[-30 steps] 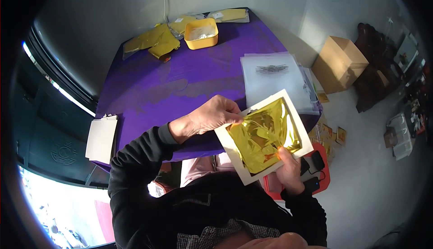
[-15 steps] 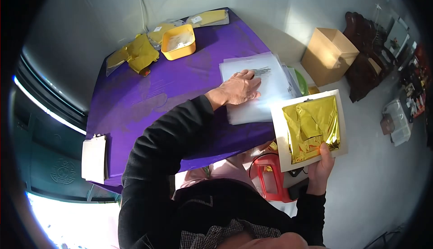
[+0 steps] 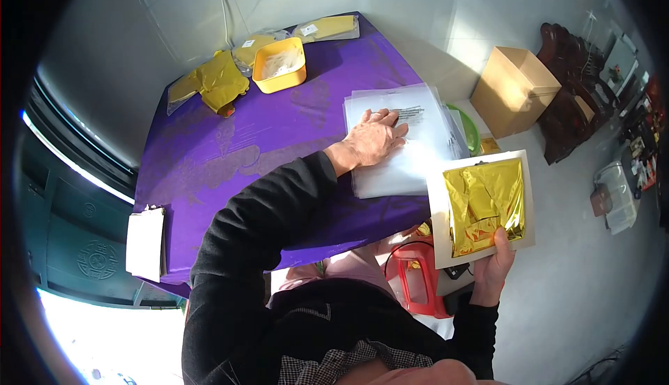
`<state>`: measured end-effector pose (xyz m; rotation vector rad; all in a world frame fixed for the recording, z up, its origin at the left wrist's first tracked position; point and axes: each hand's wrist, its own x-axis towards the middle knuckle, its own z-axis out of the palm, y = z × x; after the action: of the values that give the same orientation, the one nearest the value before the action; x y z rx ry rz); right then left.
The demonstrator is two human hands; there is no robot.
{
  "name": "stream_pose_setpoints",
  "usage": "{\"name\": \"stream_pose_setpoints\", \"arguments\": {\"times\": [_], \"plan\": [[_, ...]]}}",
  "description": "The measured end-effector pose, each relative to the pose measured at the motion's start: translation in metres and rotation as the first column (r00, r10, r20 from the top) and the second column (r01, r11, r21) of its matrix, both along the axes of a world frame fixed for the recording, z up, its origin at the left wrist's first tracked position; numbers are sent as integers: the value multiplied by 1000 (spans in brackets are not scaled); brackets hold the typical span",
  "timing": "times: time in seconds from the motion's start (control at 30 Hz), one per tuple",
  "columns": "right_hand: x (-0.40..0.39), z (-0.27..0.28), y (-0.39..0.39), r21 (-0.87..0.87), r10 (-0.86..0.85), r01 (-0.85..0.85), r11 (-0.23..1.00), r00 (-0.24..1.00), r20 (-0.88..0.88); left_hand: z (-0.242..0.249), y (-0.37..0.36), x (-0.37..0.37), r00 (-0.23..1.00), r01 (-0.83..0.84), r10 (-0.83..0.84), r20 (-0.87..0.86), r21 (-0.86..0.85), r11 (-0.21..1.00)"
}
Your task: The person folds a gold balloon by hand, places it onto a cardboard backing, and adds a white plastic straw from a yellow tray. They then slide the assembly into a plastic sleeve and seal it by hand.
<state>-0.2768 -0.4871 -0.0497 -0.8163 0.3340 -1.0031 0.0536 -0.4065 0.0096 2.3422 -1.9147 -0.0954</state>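
My left hand (image 3: pixel 375 141) rests on a stack of clear plastic sleeves (image 3: pixel 414 158), its fingers spread beside a patch of dark printing. The sleeves lie on the right part of the purple-covered table (image 3: pixel 313 124). In my right hand (image 3: pixel 493 266) is a pale square card (image 3: pixel 523 240), gripped at its lower right edge. Crinkled gold foil (image 3: pixel 482 200) lies over the card's face, and my thumb presses on it. My other right fingers are hidden behind the card, which hangs just off the table's right edge.
A yellow tub (image 3: pixel 293 82) with whitish contents stands at the back, near gold foil (image 3: pixel 221 85) and bagged yellow pieces (image 3: pixel 327 28). A cardstock stack (image 3: pixel 145 245) lies at the left edge. On the right are a cardboard box (image 3: pixel 509 103), a green basin (image 3: pixel 468 131) and a red stool (image 3: pixel 411 301).
The view has shifted slightly. My left hand stays on the sleeves with its fingers a little more spread. My right hand still holds the foil-covered card, nearly unmoved.
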Motion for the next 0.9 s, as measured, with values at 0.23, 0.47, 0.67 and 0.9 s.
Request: {"name": "stream_pose_setpoints", "arguments": {"times": [0.23,0.47,0.67,0.9], "plan": [[-4,0,2,-15,-39,39,999,999,33,27,24,9,941,70,45,335,-323,944],[8,-4,13,-7,116,-116,993,989,92,78,128,-18,786,118,176,593,-423,898],[15,-7,25,-2,163,-163,987,986,16,47,226,-44,774,-309,443,453,-339,888],[32,-2,45,23,369,-369,929,929,6,3,273,-57,802,-491,569,181,-343,801]]}}
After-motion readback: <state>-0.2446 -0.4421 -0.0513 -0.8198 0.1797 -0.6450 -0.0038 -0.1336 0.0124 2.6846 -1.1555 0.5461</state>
